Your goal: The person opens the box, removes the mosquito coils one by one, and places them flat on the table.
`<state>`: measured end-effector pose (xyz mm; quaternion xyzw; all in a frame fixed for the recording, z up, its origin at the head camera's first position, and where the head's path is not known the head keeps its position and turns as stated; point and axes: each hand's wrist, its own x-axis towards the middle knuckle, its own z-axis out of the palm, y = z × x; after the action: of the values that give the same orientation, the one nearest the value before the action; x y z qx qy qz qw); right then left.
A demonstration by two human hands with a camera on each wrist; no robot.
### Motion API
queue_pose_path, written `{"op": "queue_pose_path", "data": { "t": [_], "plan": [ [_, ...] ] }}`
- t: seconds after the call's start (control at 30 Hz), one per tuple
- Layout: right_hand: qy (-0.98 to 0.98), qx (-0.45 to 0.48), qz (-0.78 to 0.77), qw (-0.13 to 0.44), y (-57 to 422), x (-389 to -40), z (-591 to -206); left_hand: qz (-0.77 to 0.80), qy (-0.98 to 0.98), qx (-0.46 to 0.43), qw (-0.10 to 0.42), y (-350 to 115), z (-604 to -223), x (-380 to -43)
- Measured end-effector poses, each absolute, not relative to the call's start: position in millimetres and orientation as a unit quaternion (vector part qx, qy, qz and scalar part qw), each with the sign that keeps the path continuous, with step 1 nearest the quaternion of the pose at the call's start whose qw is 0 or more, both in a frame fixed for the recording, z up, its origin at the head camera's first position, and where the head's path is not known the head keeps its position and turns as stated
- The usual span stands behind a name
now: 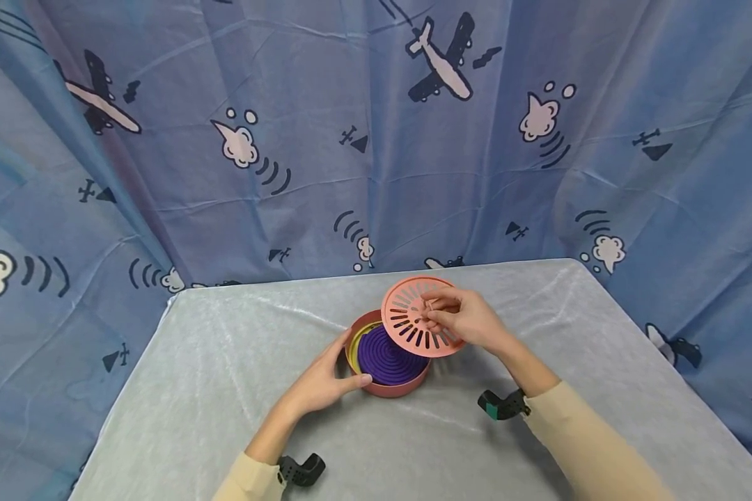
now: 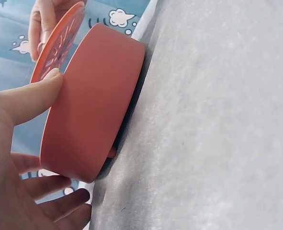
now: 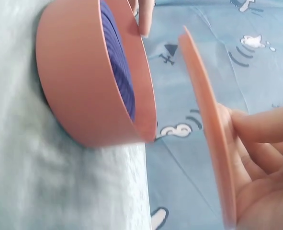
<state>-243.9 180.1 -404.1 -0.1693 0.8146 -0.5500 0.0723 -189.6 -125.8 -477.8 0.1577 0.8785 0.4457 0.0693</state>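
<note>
A round coral box [image 1: 393, 391] sits on the table, uncovered. Inside it lies a purple disc with concentric ridges [image 1: 388, 358], like a mosquito coil, over a yellow piece [image 1: 354, 348] that shows at the left edge. My left hand [image 1: 319, 379] grips the box from the left, thumb [image 2: 40, 98] at the near rim and fingers round the side. My right hand [image 1: 464, 316] pinches the slotted coral lid [image 1: 404, 330] by its middle. The lid is tilted and held above the right part of the box, apart from it in the right wrist view [image 3: 206, 110].
A pale grey cloth [image 1: 225, 348] covers the table. Behind it hangs a blue curtain [image 1: 313, 139] printed with planes and clouds. Black wrist cameras, one on the left wrist [image 1: 302, 470] and one on the right [image 1: 503, 405], stick out over the cloth.
</note>
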Motion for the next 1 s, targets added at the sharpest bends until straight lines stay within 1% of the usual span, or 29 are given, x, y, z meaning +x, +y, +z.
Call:
{"op": "queue_pose_path", "data": {
  "t": [0.13,0.27,0.53,0.73,1.0],
  "plan": [
    [0.818,-0.167,-0.547,0.054,193.4,-250.4,-400.7,0.445,0.88,0.143,0.078,-125.5,-478.2,-188.0],
    [0.81,-0.157,-0.563,0.05,207.2,-259.9,-397.6,0.443,0.882,0.137,0.079,-125.2,-477.7,-186.4],
    [0.827,-0.114,-0.55,0.028,225.8,-281.8,-398.2,0.439,0.885,0.131,0.08,-123.5,-476.6,-185.6],
    [0.833,-0.072,-0.548,0.014,223.4,-303.9,-413.4,0.439,0.885,0.132,0.081,-124.4,-476.3,-186.0],
    [0.838,-0.056,-0.543,0.007,216.1,-324.4,-441.6,0.442,0.883,0.134,0.086,-123.6,-475.5,-185.1]
  ]
}}
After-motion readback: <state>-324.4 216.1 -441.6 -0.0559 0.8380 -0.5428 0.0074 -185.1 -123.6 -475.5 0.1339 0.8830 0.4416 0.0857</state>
